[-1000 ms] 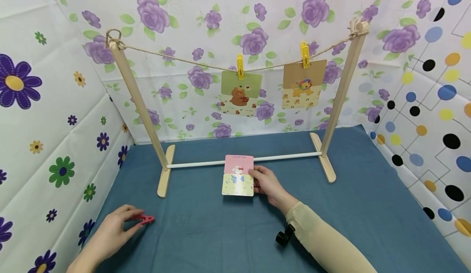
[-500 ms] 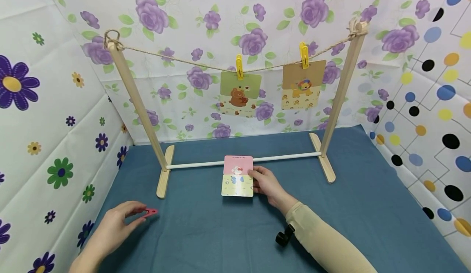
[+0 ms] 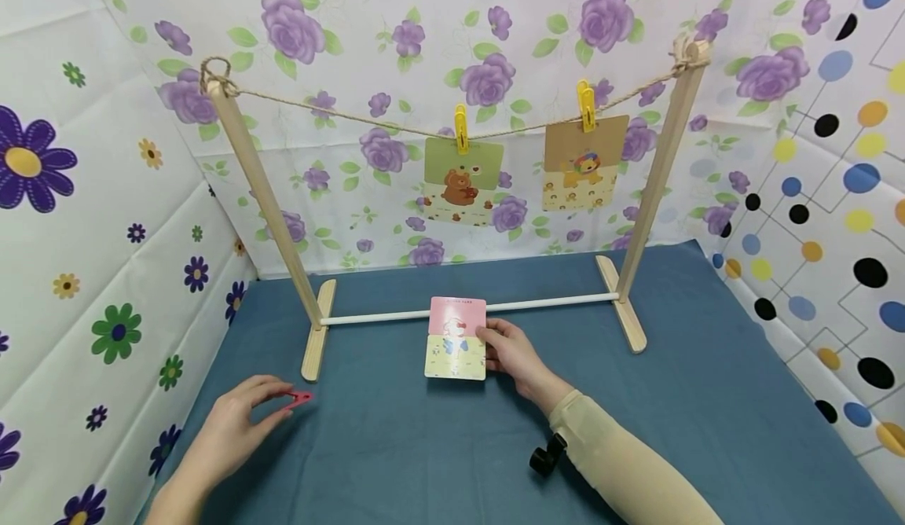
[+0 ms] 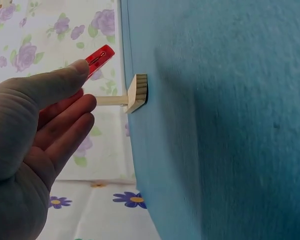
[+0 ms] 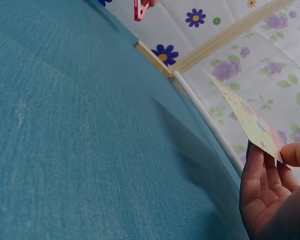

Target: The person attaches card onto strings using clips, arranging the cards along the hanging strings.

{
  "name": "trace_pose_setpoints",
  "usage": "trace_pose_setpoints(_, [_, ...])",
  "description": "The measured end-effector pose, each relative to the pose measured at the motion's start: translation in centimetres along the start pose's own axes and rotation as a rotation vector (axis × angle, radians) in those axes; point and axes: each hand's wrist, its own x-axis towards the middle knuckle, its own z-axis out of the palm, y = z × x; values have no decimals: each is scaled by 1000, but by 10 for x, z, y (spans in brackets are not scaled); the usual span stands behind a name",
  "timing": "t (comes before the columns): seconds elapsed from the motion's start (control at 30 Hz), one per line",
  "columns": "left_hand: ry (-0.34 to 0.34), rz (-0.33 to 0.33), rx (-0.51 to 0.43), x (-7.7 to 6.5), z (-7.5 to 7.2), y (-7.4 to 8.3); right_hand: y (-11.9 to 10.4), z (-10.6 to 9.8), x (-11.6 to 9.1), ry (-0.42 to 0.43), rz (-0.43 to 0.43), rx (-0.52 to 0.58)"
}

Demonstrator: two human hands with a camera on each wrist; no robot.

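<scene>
My left hand (image 3: 233, 429) pinches a red clothespin (image 3: 300, 398) between thumb and fingers, above the cloth at the front left. The left wrist view shows the clothespin (image 4: 100, 59) sticking out past the thumb tip. A pink and yellow card (image 3: 456, 339) with a small white animal figure is held by its right edge in my right hand (image 3: 514, 356). In the right wrist view the card (image 5: 250, 120) is tilted, apart from the cloth, with its shadow below. Behind it, a green bear card (image 3: 463, 183) and a brown lion card (image 3: 584, 165) hang from a rope (image 3: 339, 115).
Yellow clothespins (image 3: 462, 129) fix the hanging cards to the rope, which is tied between a left wooden post (image 3: 265, 203) and a right wooden post (image 3: 663, 171). A white rod (image 3: 551, 302) joins their feet low over the blue cloth (image 3: 396, 454). Patterned sheets stand around.
My left hand has lifted and moved forward and slightly right, carrying the red clothespin. The right hand and its card stay almost in place.
</scene>
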Motion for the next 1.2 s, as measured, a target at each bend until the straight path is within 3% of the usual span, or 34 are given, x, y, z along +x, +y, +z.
trace_pose_setpoints(0.33, [84,66,9,3,7,2,-3,4,-3,12,-48,-11])
trace_pose_setpoints(0.5, [86,81,-3,7,9,6,-4,4,-3,13,-51,-10])
trace_pose_setpoints(0.87, [117,74,-30,23,5,15,-12,5,-4,13,-87,-32])
trace_pose_setpoints(1.2, [184,126,-57,39,0,23,-21,8,-4,15,-125,-51])
